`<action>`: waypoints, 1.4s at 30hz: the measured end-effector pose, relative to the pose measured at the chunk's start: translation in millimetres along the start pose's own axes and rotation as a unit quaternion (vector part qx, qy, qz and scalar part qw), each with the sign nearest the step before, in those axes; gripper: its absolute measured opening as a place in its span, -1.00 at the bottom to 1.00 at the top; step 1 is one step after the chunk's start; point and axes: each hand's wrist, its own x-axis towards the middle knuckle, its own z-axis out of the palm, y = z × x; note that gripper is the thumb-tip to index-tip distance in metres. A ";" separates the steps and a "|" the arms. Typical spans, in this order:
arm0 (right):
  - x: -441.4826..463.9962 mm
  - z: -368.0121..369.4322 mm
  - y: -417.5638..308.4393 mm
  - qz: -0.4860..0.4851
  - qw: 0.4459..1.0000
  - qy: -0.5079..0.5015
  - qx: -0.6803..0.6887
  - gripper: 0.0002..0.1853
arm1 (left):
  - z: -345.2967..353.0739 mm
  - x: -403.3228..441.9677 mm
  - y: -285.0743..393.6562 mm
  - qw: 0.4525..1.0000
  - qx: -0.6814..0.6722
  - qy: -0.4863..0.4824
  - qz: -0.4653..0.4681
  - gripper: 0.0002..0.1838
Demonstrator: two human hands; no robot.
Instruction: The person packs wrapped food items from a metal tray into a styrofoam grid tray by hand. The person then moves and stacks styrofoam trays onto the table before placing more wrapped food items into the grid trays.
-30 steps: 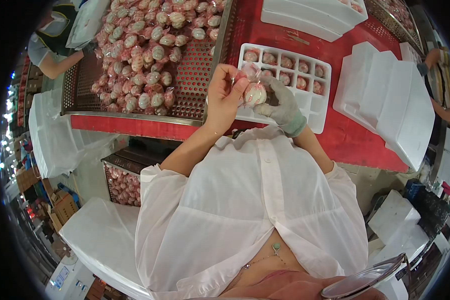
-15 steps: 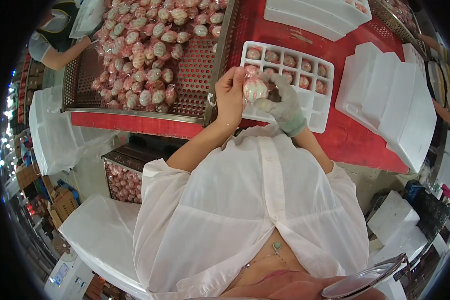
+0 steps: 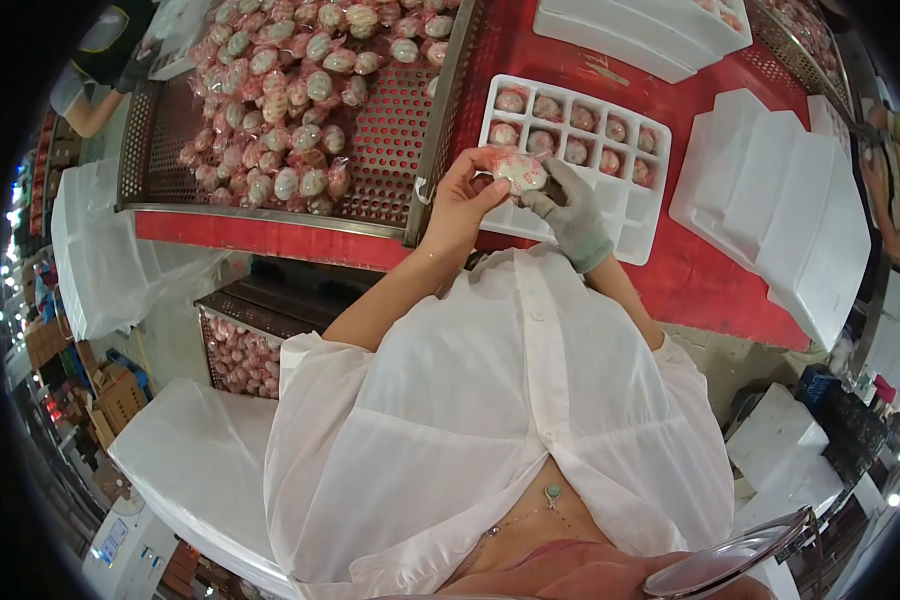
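Over the near side of a white foam tray (image 3: 642, 240), I hold an egg in clear wrap with red print (image 3: 521, 173). My bare left hand (image 3: 462, 203) grips its left side between thumb and fingers. My right hand (image 3: 573, 217), in a pale grey glove, closes on its right side with the fingertips. Behind the hands, two rows of the tray's compartments hold wrapped eggs (image 3: 583, 118). Compartments at the tray's near right have nothing in them; my hands cover some at the near left.
Left of the tray, a perforated metal bin (image 3: 380, 150) holds a heap of wrapped eggs (image 3: 270, 90). White foam trays (image 3: 760, 190) lean in a stack at right, with more foam boxes (image 3: 630, 35) behind. Another person's arm (image 3: 95, 112) is at far left. The table (image 3: 700, 280) is red.
The held egg has turned from upright to lying sideways and moved slightly right. My left hand has lowered a little, its fingers now farther round the egg. The other person's arm at left has shifted.
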 end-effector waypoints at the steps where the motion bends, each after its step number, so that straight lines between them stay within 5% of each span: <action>1: -0.4 -0.5 4.5 -0.009 1.000 0.011 -0.014 -0.44 | -8.5 4.2 -9.5 0.996 0.072 -0.005 0.045 -0.59; 8: -0.6 1.1 2.6 -0.049 0.994 0.048 -0.080 -0.51 | -16.6 2.2 -22.2 0.980 0.156 0.010 0.126 -0.62; 15: 8.8 5.4 20.6 -0.047 0.960 0.062 -0.269 -0.55 | -24.8 3.7 -45.7 0.970 0.208 0.086 0.096 -0.65; 17: 16.3 9.0 24.2 -0.074 0.930 0.074 -0.352 -0.57 | -23.9 2.2 -44.5 0.965 0.238 0.104 -0.029 -0.63; 21: 34.7 15.9 24.5 -0.097 0.920 0.083 -0.372 -0.63 | -40.8 18.2 -61.4 0.925 0.372 0.069 0.010 -0.48; 28: 64.4 24.8 51.8 -0.126 0.832 0.029 -0.540 -0.71 | -43.8 14.4 -72.2 0.909 0.412 0.055 0.040 -0.37; 31: 69.1 27.2 51.3 -0.071 0.818 -0.011 -0.571 -0.75 | -47.7 10.4 -67.0 0.938 0.341 0.055 0.044 -0.50; 33: 76.2 30.5 51.2 -0.041 0.754 -0.113 -0.645 -0.79 | -40.8 -3.2 -37.7 0.943 0.327 0.041 0.041 -0.70; 35: 79.0 28.2 53.5 -0.091 0.738 -0.109 -0.660 -0.81 | -35.5 -17.4 3.2 0.957 0.287 0.011 -0.030 -0.87; 37: 82.8 26.0 66.5 -0.128 0.727 -0.083 -0.669 -0.85 | -55.9 -18.1 22.6 0.958 0.276 -0.023 0.078 -0.93; 40: 82.1 40.6 51.7 -0.139 0.676 -0.127 -0.712 -0.88 | -100.6 1.6 65.2 0.901 0.354 0.143 0.206 -0.95; 42: 84.6 45.7 50.7 -0.145 0.667 -0.134 -0.719 -0.87 | -153.2 21.0 91.3 0.788 0.525 0.228 0.229 -0.85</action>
